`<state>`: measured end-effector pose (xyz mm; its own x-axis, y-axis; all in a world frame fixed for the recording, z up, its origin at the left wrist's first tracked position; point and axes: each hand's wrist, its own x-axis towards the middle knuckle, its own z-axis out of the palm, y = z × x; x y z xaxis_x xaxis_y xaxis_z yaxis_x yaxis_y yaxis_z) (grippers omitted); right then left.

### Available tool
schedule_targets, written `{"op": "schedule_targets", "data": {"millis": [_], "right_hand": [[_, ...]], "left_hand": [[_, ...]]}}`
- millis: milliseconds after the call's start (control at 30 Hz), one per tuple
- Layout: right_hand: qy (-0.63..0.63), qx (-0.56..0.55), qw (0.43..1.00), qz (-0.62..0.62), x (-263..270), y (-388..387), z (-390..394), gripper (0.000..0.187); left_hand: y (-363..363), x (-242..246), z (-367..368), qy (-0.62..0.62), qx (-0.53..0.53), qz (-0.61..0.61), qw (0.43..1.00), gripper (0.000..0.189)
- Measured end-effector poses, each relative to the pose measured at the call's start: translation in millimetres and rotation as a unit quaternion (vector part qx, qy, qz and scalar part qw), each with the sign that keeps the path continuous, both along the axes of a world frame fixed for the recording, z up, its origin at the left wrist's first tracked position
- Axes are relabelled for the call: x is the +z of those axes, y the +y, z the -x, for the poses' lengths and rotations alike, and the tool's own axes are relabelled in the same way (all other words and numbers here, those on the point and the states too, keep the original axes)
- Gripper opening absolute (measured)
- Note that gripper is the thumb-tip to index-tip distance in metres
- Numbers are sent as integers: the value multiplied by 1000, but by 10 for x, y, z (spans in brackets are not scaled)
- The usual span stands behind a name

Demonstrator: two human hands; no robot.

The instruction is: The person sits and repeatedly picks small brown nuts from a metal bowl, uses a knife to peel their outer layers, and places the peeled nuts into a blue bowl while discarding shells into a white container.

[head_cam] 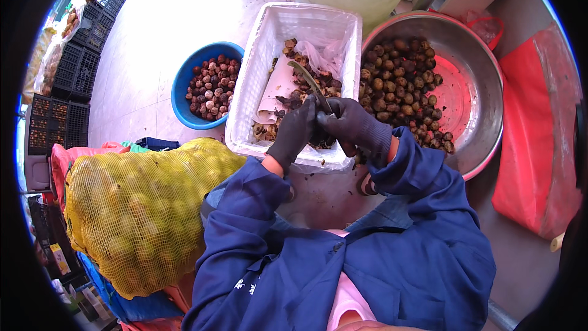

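My right hand (351,122), in a dark knit glove, grips a knife with a curved blade (307,78). Its brown handle (348,148) shows below the fist, and the blade points up and away to the left. My left hand (294,129), gloved too, is curled close against the right one near the blade's base. Whatever lies within its fingers is hidden. Both hands are over a white plastic crate (236,115) lined with clear film. Inside the crate are dark husk scraps (328,83) and a rolled pale sheet (279,85).
A blue basin (180,105) of walnuts stands left of the crate. Right of it, a steel basin (482,82) holds darker, husk-stained walnuts (390,82). A full yellow mesh sack (138,211) is at my left. Black crates (73,71) line the far left; a red bag (528,142) lies right.
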<state>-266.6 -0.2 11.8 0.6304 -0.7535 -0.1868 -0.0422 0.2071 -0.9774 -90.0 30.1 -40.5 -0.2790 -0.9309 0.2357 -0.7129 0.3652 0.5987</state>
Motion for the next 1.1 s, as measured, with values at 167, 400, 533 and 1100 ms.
{"op": "schedule_targets", "data": {"millis": [167, 400, 533, 1100], "right_hand": [[-29, -9, 997, -70, 80, 17, 35, 21], [75, -93, 992, -41, 79, -183, 143, 29], [146, -194, 968, 68, -22, -292, 240, 39], [362, -248, 898, -35, -1705, 410, 993, 25]], "left_hand": [[-11, -8, -47, 120, -55, -19, 991, 42], [14, 39, 150, 531, 12, -206, 822, 32], [-154, 337, -148, 795, -5, -400, 457, 34], [-246, 542, -835, 812, -15, -294, 505, 41]]}}
